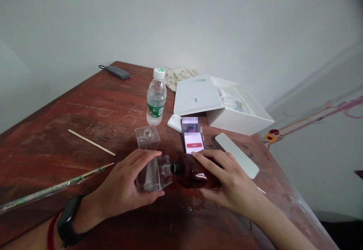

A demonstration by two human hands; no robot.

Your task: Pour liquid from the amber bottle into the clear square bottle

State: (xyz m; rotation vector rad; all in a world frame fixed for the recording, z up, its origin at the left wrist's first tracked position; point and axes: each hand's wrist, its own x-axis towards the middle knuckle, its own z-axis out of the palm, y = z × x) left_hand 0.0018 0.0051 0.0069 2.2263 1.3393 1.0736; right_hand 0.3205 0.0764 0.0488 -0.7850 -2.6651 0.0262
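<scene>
Dim, greyish light here, soft over wall (141,23) behind brown bottle (188,175). White glint, there, on brown bottle's side! Phone (194,139) beyond it glowing, screen partly pixelated. Desk (124,102) darkest nearside of brown bottle. Far beyond, rightward, frame corner blurring black.

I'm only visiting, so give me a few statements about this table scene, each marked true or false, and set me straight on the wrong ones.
1. The left hand grips a clear square bottle. True.
2. The right hand is empty. False: it grips a reddish-brown bottle.
3. The mouths of those two bottles point toward each other. True.
4. The water bottle lies on its side. False: the water bottle stands upright.
5. The smartphone has a dark screen. False: the smartphone is lit.
6. A black wristband is on the left wrist. True.
</scene>
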